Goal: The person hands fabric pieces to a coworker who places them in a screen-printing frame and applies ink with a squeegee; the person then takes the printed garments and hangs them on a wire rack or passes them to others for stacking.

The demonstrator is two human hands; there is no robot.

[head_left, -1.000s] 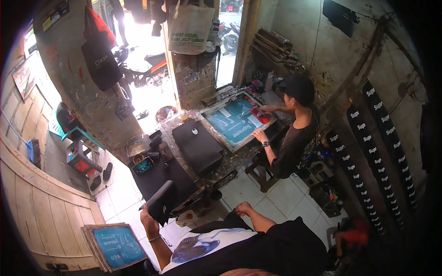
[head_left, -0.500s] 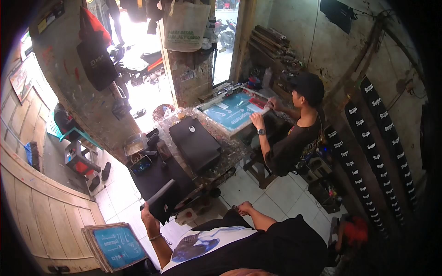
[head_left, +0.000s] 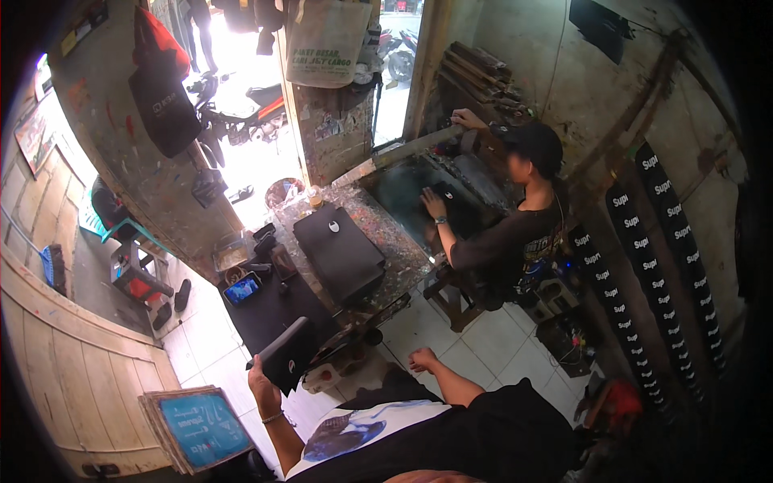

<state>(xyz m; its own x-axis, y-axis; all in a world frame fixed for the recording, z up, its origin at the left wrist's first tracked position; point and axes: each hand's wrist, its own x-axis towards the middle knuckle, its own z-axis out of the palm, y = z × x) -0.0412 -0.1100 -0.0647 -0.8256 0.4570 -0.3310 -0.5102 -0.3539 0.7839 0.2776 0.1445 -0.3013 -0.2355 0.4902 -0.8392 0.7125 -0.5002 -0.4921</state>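
Clock directions are taken from the left hand.

Left hand (head_left: 264, 393): fingers closed on the lower left end of a black flat bundle (head_left: 287, 360), grey-edged along the top and marked with a small pale emblem. The bundle is held tilted at one o'clock, just beside a dark work surface (head_left: 282, 315); whether the two are touching cannot be told.

Right hand (head_left: 422, 361): at three o'clock, well apart from the bundle; fingers loosely curled, whether anything is enclosed cannot be told.

Smartphone (head_left: 242, 291): at twelve o'clock, screen lit, set at the far end of the dark surface.

Black stack (head_left: 342, 253): at one o'clock, topped by a white emblem, laid on the paint-spattered desk (head_left: 403, 270).

Co-worker (head_left: 515, 249): at two o'clock, dark-capped. A black cloth (head_left: 463, 208) is touched by one spread hand; a raised wooden frame (head_left: 403, 151) is held by the other.

Printing screen (head_left: 205, 428): at eight o'clock, blue-meshed, wood-framed, low beside the plank wall.

Black printed strips (head_left: 662, 266): between two and three o'clock, three in number.
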